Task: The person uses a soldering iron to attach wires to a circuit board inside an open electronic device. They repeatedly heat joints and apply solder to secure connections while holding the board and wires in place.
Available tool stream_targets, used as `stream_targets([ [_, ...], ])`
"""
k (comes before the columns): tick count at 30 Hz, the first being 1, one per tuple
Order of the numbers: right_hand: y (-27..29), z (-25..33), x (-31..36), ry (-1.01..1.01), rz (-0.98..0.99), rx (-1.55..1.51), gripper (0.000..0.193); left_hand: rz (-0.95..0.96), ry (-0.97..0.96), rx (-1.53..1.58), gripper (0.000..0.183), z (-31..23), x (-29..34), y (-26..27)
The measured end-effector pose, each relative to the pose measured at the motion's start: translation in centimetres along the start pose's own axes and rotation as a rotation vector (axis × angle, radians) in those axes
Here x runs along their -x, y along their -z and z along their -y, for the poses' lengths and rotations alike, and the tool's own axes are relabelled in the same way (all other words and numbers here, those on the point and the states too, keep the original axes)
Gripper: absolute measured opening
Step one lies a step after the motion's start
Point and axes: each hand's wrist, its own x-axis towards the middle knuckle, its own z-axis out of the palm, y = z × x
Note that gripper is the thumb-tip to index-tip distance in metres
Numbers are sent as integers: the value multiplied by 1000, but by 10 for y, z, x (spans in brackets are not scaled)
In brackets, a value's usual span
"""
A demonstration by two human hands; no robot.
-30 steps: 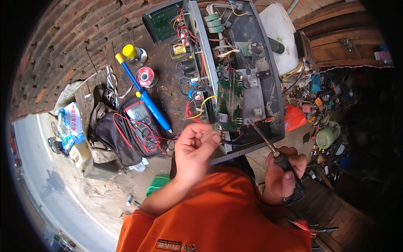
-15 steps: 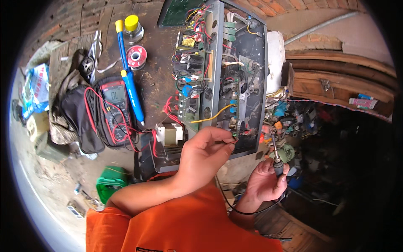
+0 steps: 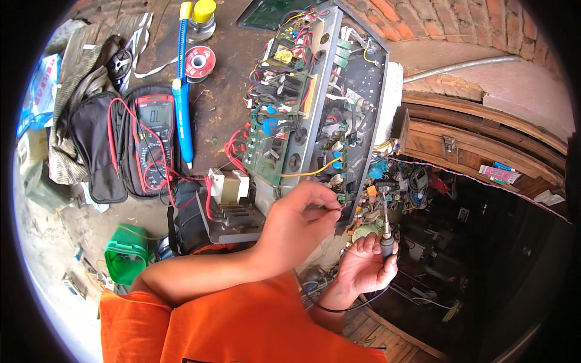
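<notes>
An open metal chassis (image 3: 324, 91) packed with circuit boards and wires stands on the dark table in front of me. At its near edge my left hand (image 3: 299, 221) is closed in a pinch beside the inner circuit board (image 3: 339, 166). Whatever lies between those fingertips is too small to make out. My right hand (image 3: 363, 266) grips a soldering iron (image 3: 388, 242) by its dark handle, tip pointing up, apart from the chassis. The iron's black cable loops below my right wrist. A white-sided transformer (image 3: 229, 185) sits left of my left hand.
To the left lie a multimeter (image 3: 156, 139) in its open case, a blue solder sucker (image 3: 183, 115), a solder spool (image 3: 200, 62) and a yellow-lidded jar (image 3: 202, 27). A green bucket (image 3: 126, 242) stands lower left. Loose parts (image 3: 417, 181) and a wooden shelf (image 3: 448, 142) are at right.
The view has shifted and tilted, so the bench appears turned slightly. Both hands keep their holds; the left stays at the board and the iron remains upright in the right.
</notes>
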Motion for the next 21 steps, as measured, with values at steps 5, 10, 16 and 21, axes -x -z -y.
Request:
stream_targets([
  [5,0,-5,1,8,-14,4,24,-73,-12,96,29,-10,5,19],
  [10,-12,-21,16,73,86,307,32,-117,-22,125,26,-17,14,40],
  [16,-8,-34,32,87,218,494,32,-145,-53,8,25,-16,18,45],
  [21,-1,-25,25,96,441,643,35,-192,-14,1,25,-23,15,40],
])
